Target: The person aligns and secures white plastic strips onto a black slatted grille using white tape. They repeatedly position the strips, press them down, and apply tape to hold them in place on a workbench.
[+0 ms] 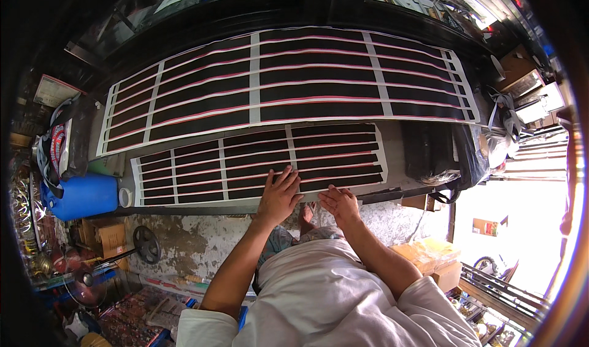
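A smaller sheet (257,184) with black panels, split by white strips and thin red lines, lies on the near part of the grey table. My left hand (280,192) rests flat on its front part, fingers spread. Just right of it, my right hand (341,205) is turned partly palm up at the sheet's front edge. Its fingers are stretched out, and no object shows in them. Behind lies a larger sheet (254,71) of the same pattern, its near edge next to the small sheet's far edge.
A blue plastic jug (83,198) and a white tape roll (125,197) are at the left end. Black plastic bags (469,154) sit at the right. Below the table are a peeling wall (187,240), a black handwheel (146,244) and a wrapped yellowish box (426,255).
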A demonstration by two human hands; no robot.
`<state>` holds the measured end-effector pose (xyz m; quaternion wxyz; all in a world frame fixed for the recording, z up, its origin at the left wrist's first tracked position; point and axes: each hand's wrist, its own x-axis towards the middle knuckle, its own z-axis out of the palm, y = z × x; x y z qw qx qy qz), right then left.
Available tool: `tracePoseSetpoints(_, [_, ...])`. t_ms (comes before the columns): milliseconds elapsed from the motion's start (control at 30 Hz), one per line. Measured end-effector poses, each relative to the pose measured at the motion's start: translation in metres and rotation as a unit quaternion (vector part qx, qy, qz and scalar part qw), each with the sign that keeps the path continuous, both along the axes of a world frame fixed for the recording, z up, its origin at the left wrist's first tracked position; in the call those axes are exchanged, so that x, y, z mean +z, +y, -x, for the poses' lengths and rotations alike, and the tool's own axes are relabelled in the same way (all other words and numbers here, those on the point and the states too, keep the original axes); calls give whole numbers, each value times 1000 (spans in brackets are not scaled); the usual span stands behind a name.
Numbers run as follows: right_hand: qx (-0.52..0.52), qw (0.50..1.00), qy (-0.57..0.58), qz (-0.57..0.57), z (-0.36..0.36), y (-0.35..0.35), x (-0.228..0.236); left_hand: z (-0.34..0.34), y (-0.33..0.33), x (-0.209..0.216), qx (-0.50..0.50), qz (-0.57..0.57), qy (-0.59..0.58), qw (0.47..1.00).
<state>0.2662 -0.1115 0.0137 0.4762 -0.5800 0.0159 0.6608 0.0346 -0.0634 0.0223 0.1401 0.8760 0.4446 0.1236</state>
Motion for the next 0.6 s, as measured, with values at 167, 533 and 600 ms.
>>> tracePoseSetpoints(167, [1, 1000, 3, -10, 0, 0, 2, 0, -9, -9, -20, -72, 46, 996])
tracePoseSetpoints(533, [42, 999, -25, 9, -3, 6, 13, 2, -14, -9, -36, -117, 64, 990])
tracePoseSetpoints(600, [47, 998, -33, 13, -4, 5, 11, 4, -17, -14, -35, -108, 60, 992])
